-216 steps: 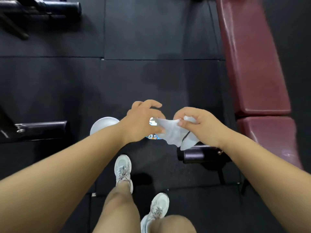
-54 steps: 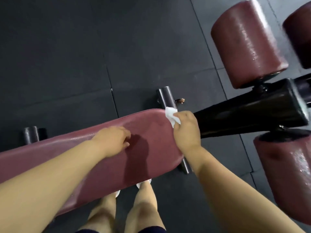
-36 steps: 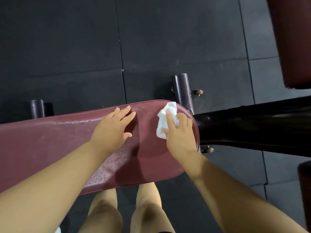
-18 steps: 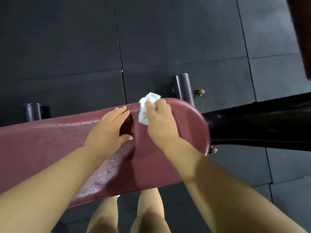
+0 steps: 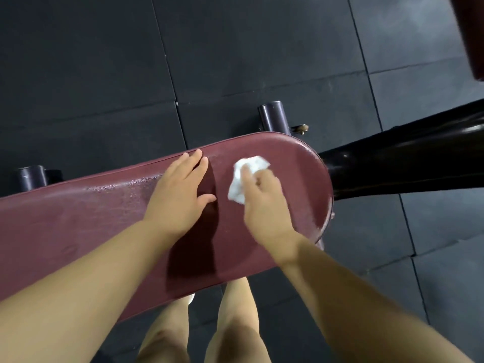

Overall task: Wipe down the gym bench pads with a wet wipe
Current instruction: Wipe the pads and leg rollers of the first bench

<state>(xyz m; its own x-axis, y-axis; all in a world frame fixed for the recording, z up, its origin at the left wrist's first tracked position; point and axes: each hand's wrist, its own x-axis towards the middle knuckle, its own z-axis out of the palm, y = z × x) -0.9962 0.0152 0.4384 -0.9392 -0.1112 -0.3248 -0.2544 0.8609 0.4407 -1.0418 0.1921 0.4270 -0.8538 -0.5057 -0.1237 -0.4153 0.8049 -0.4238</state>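
Maroon pad [image 5: 78, 226]: right hand [image 5: 264, 203] grips white wipe [image 5: 255, 163]; left hand [image 5: 175, 200] flat, released.

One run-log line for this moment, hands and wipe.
step: wiping | right hand: holds crumpled white wet wipe against maroon vinyl bench pad near its rounded end | left hand: flat on pad
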